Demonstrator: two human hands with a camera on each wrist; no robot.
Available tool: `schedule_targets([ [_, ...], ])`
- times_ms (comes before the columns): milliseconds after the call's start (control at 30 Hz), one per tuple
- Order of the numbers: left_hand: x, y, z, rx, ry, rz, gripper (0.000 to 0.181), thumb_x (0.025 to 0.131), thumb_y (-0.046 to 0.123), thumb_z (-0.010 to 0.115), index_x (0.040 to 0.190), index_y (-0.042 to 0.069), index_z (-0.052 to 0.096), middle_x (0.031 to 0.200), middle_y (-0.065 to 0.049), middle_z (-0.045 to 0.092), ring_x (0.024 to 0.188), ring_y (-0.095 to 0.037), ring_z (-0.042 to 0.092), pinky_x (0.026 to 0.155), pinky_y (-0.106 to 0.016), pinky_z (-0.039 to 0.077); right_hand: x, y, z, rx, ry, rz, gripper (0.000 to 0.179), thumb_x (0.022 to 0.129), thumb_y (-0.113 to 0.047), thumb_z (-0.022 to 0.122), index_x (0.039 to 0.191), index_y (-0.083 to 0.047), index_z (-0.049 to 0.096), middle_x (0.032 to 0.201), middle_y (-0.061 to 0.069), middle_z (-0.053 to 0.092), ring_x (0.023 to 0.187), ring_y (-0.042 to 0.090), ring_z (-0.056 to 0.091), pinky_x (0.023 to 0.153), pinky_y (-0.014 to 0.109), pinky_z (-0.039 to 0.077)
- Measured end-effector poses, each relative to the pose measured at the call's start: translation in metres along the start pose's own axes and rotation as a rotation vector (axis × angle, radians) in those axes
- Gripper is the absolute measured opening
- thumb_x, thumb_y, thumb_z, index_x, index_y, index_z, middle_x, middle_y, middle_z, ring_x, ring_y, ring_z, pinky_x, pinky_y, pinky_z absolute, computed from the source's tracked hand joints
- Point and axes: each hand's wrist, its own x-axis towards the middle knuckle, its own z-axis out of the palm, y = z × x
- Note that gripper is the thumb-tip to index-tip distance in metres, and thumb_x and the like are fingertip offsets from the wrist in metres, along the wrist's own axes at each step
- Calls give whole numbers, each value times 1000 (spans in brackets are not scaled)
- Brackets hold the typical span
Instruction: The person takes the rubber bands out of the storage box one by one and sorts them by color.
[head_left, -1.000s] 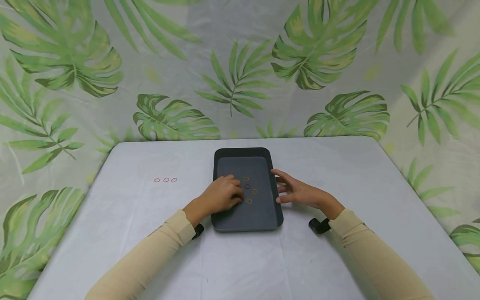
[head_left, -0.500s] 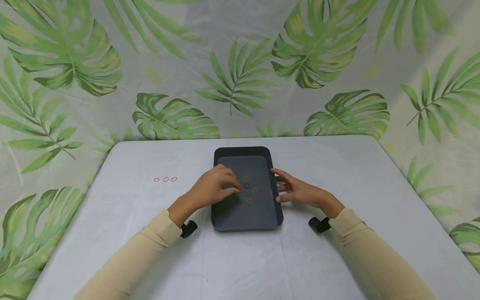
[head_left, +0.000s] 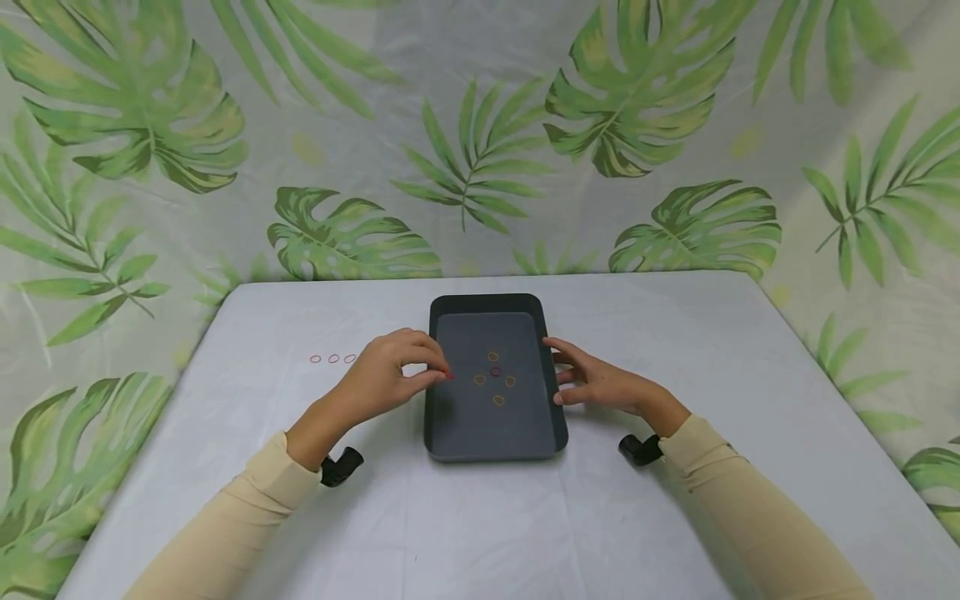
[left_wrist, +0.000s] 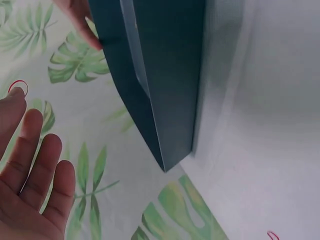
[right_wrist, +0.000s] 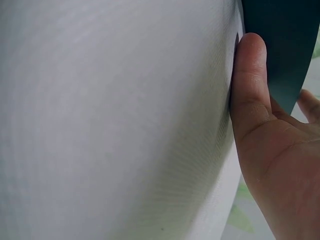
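Observation:
My left hand (head_left: 390, 375) pinches a small red rubber band (left_wrist: 26, 89) between thumb and fingertip, held above the left rim of a dark grey tray (head_left: 495, 433). In the left wrist view the other fingers are loosely extended. Inside the tray lie several orange-yellow rubber bands (head_left: 498, 400) around one red rubber band (head_left: 495, 372). My right hand (head_left: 607, 387) touches the tray's right side with its fingers spread; in the right wrist view the thumb (right_wrist: 250, 75) lies straight along the tray's outer wall.
Left of the tray, three red rubber bands (head_left: 333, 358) lie in a row on the white-covered table (head_left: 480, 533), the rightmost close to my left hand. A leaf-patterned cloth (head_left: 480, 150) hangs behind the table.
My left hand has lifted from inside the tray and moved left with the red rubber band, uncovering an orange-yellow band there. The right hand and tray stay put.

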Motion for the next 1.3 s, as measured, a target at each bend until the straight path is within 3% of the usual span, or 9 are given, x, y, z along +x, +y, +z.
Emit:
schedule_targets([
  [567, -35, -5, -25, 97, 140, 49, 16, 76, 8, 84, 85, 19, 78, 91, 7, 72, 92, -13, 64, 72, -28, 52, -1, 2, 1, 1, 6, 8, 97, 92, -16, 70, 161, -25, 1, 164, 21, 13, 139, 41, 42, 98, 38, 47],
  [867, -53, -12, -43, 114, 209, 69, 24, 69, -2, 85, 82, 16, 78, 87, 6, 72, 87, -12, 62, 79, -11, 46, -1, 2, 0, -6, 6, 2, 98, 92, -18, 70, 161, -27, 2, 164, 21, 13, 139, 40, 42, 100, 40, 47],
  [967, -62, -20, -50, 127, 237, 36, 25, 68, -4, 85, 81, 15, 78, 87, 5, 73, 88, -13, 63, 80, -7, 45, -1, 1, 0, 3, -8, -9, 97, 92, -18, 70, 161, -26, 1, 164, 21, 13, 140, 40, 41, 100, 38, 47],
  [1100, -74, -36, -57, 141, 266, -64, 25, 69, -4, 85, 82, 16, 79, 87, 2, 74, 90, -11, 63, 80, -5, 44, -2, 0, 0, 9, -12, -13, 97, 93, -17, 70, 161, -24, 1, 164, 21, 12, 140, 41, 40, 99, 37, 48],
  [1300, -89, -61, -66, 213, 302, -198, 21, 74, -1, 83, 84, 17, 78, 85, 1, 74, 85, 0, 57, 70, -11, 45, -2, 0, 0, 1, -9, -6, 97, 92, -18, 70, 161, -25, 1, 164, 22, 12, 140, 41, 40, 100, 37, 47],
])
